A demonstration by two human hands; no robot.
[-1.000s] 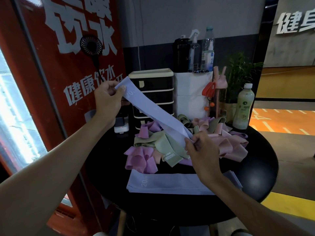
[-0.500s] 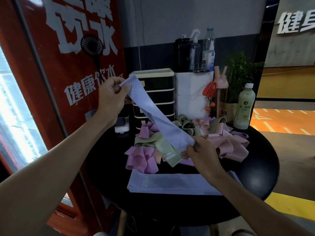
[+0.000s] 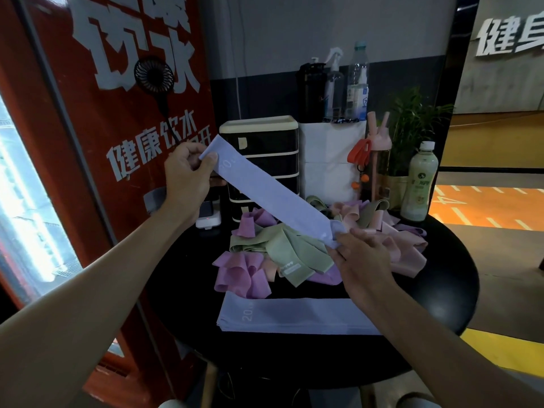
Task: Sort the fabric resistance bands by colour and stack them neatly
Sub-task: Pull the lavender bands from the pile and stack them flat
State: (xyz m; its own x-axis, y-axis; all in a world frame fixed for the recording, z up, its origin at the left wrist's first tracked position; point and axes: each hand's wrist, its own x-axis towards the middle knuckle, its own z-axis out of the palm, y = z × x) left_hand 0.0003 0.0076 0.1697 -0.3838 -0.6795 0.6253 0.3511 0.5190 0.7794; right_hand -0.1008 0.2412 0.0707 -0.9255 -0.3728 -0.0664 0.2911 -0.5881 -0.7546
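As I hold this lavender band (image 3: 270, 195) stretched flat in the air, my left hand (image 3: 188, 172) pinches its upper end, thumb on top, up beside the black drawer unit (image 3: 262, 142). My right hand (image 3: 362, 260) has the lower end just above the tangle; the fingertips are mostly hidden, so it looks like a pinch, I think. Hands well apart, band sloping down from left to right between them. Below, on the round black table (image 3: 441, 275), green bands (image 3: 297, 254), mauve bands (image 3: 238, 272) and pink bands (image 3: 409, 254) lie jumbled together. Nearer me, a flat stack of lavender bands (image 3: 294, 315) sits by the front edge, "20" printed at its left end, my right forearm crossing its right end.
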